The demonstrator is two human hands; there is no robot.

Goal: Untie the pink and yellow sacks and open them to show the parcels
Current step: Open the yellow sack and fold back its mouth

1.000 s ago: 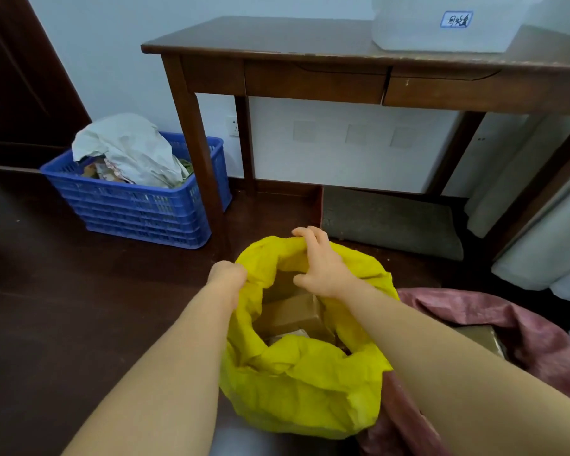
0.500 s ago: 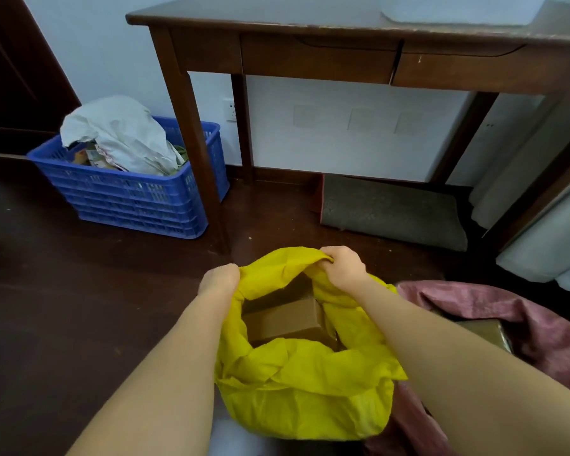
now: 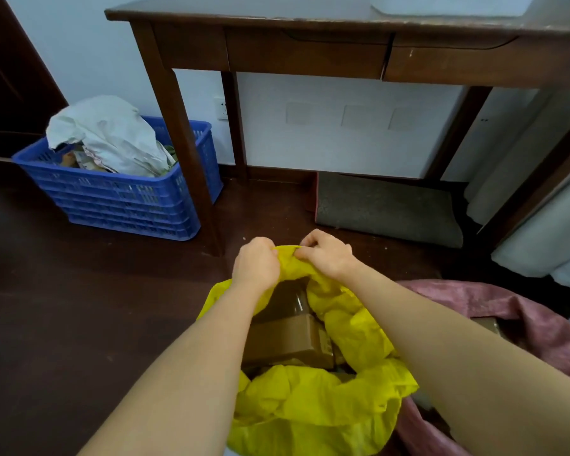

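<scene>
The yellow sack (image 3: 320, 409) stands on the dark floor in front of me with its mouth open. Brown cardboard parcels (image 3: 290, 340) show inside it. My left hand (image 3: 255, 266) and my right hand (image 3: 326, 255) both grip the far rim of the yellow sack, close together, fingers curled round the fabric. The pink sack (image 3: 540, 320) lies to the right, partly behind my right forearm, and a corner of a parcel (image 3: 484, 324) shows in its opening.
A dark wooden desk (image 3: 310, 51) stands against the wall ahead, one leg (image 3: 185, 166) near the sack. A blue plastic crate (image 3: 122, 195) with crumpled white bags sits at the left. A grey mat (image 3: 385, 209) lies under the desk. White curtains (image 3: 540, 199) hang at the right.
My hands have moved together along the yellow sack's far rim, from either side of the mouth to nearly touching. The view has shifted slightly.
</scene>
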